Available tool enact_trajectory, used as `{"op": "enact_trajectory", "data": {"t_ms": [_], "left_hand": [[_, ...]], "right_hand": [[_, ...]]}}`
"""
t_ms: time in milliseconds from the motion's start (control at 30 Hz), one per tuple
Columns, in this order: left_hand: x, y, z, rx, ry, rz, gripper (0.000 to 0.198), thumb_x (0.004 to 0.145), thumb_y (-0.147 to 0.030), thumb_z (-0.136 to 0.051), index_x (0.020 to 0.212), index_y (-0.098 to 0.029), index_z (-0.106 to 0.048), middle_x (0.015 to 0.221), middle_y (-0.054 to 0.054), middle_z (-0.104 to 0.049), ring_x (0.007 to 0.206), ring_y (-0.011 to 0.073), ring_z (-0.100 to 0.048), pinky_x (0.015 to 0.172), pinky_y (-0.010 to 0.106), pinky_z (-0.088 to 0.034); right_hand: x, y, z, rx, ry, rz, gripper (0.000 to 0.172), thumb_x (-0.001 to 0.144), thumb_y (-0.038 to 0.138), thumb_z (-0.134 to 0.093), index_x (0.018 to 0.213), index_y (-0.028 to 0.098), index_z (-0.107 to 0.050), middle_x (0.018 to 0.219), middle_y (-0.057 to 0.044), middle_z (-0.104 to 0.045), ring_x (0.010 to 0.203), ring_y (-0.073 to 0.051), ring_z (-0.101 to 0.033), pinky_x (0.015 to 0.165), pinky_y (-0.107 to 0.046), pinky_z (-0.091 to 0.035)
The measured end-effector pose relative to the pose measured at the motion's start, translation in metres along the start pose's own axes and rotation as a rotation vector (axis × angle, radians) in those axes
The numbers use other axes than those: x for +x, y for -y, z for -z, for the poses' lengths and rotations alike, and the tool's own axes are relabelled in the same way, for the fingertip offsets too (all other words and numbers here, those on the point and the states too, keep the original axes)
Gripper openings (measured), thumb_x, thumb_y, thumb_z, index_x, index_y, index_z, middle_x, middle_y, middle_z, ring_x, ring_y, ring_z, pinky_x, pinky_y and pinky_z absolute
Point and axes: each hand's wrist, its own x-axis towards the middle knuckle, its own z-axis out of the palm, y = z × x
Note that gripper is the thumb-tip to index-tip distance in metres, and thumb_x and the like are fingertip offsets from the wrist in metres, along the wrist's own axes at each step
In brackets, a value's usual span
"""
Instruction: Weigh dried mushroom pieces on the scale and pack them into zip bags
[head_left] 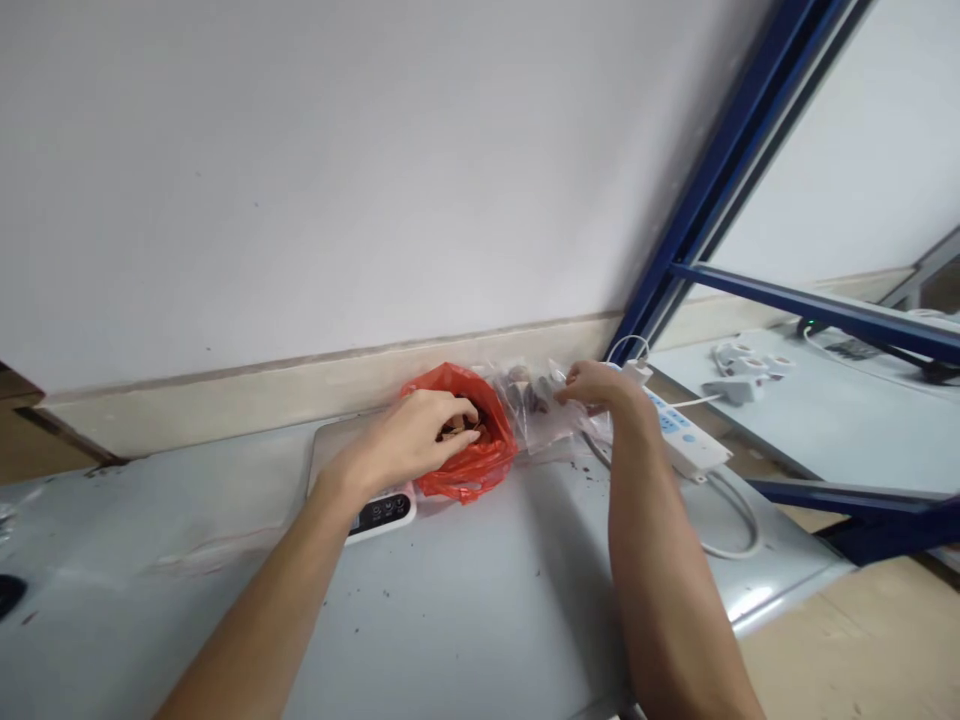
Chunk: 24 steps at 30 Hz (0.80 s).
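A red plastic bag stands open, with brown dried-looking pieces inside; their exact kind is unclear. My left hand reaches over its rim, thumb and fingers curved and apart at the pieces. To the right of it, against the wall, a clear plastic bag holds a few dark and brownish lumps. My right hand pinches the top right part of this clear bag between thumb and fingers. Under my left wrist, partly hidden, lies a white kitchen scale with a black control panel.
A white power strip with a grey cable lies beside my right forearm. The grey tabletop meets the wall behind the bags. At right rises a blue metal frame, with plugs on a surface beyond it.
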Motion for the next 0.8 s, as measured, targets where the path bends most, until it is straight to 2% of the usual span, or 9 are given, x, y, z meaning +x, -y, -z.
{"op": "enact_trajectory", "data": {"t_ms": [133,200,300,367,500,600,667,733,800], "left_hand": [[-0.004,0.004,0.001,-0.027,-0.006,0.021,0.025,0.095,-0.028,-0.052,0.1,-0.021,-0.075,0.1,0.004,-0.078,0.087,0.0217,-0.07,0.072,0.03,-0.049],[-0.008,0.007,0.004,-0.066,-0.046,0.031,0.025,0.094,-0.029,-0.053,0.099,-0.021,-0.075,0.103,0.004,-0.078,0.091,0.0227,-0.07,0.076,0.03,-0.051],[-0.014,0.012,0.01,-0.127,-0.13,0.038,0.025,0.093,-0.033,-0.055,0.101,-0.022,-0.076,0.102,0.004,-0.078,0.089,0.0224,-0.071,0.08,0.032,-0.053],[-0.02,0.017,0.015,-0.169,-0.232,0.053,0.029,0.092,-0.037,-0.057,0.111,-0.022,-0.074,0.107,0.004,-0.077,0.092,0.0225,-0.071,0.085,0.034,-0.055],[-0.032,0.029,0.027,-0.262,-0.478,0.129,0.057,0.088,-0.045,-0.064,0.138,-0.019,-0.06,0.133,0.01,-0.068,0.114,0.0254,-0.066,0.099,0.038,-0.054],[-0.041,0.039,0.034,-0.378,-0.58,0.133,0.063,0.086,-0.045,-0.067,0.142,-0.019,-0.054,0.142,0.012,-0.061,0.125,0.0247,-0.061,0.103,0.037,-0.053],[-0.048,0.047,0.038,-0.489,-0.608,0.134,0.055,0.087,-0.04,-0.067,0.136,-0.02,-0.054,0.128,0.01,-0.068,0.113,0.0214,-0.067,0.094,0.033,-0.057],[-0.055,0.055,0.041,-0.601,-0.616,0.143,0.048,0.086,-0.038,-0.067,0.129,-0.02,-0.054,0.098,0.005,-0.073,0.082,0.0165,-0.072,0.074,0.028,-0.059],[-0.063,0.064,0.046,-0.686,-0.636,0.151,0.045,0.083,-0.037,-0.071,0.122,-0.02,-0.055,0.076,-0.002,-0.069,0.056,0.0115,-0.064,0.055,0.023,-0.053]], "right_hand": [[-0.001,-0.006,0.014,0.014,-0.094,-0.052,0.02,0.067,0.012,-0.066,0.084,0.02,-0.07,0.07,-0.005,-0.07,0.069,-0.023,-0.071,0.063,-0.032,-0.057],[-0.008,-0.005,0.024,0.044,-0.248,-0.036,0.02,0.068,0.013,-0.064,0.085,0.022,-0.07,0.073,-0.007,-0.07,0.078,-0.028,-0.072,0.071,-0.038,-0.057],[-0.027,0.008,0.036,0.194,-0.568,0.099,0.017,0.07,0.015,-0.064,0.084,0.024,-0.067,0.076,-0.008,-0.071,0.086,-0.032,-0.071,0.08,-0.045,-0.055],[-0.043,0.023,0.039,0.337,-0.651,0.25,0.017,0.074,0.017,-0.064,0.089,0.025,-0.066,0.074,-0.006,-0.07,0.082,-0.029,-0.07,0.081,-0.045,-0.054],[-0.073,0.062,0.031,0.602,-0.506,0.606,0.017,0.078,0.027,-0.071,0.093,0.025,-0.064,0.077,-0.003,-0.072,0.079,-0.024,-0.071,0.073,-0.039,-0.054],[-0.085,0.09,0.011,0.79,-0.329,0.813,0.022,0.078,0.038,-0.076,0.088,0.023,-0.063,0.082,-0.003,-0.072,0.079,-0.021,-0.072,0.071,-0.036,-0.057],[-0.088,0.106,-0.004,0.907,-0.204,0.87,0.029,0.076,0.044,-0.078,0.087,0.022,-0.062,0.083,-0.003,-0.072,0.077,-0.019,-0.072,0.071,-0.034,-0.058],[-0.087,0.117,-0.018,0.983,-0.089,0.86,0.038,0.073,0.05,-0.081,0.09,0.021,-0.063,0.084,-0.003,-0.073,0.077,-0.018,-0.071,0.071,-0.033,-0.058],[-0.085,0.122,-0.027,0.969,-0.006,0.79,0.045,0.071,0.057,-0.081,0.09,0.02,-0.065,0.08,-0.003,-0.073,0.073,-0.018,-0.069,0.068,-0.032,-0.056]]}}
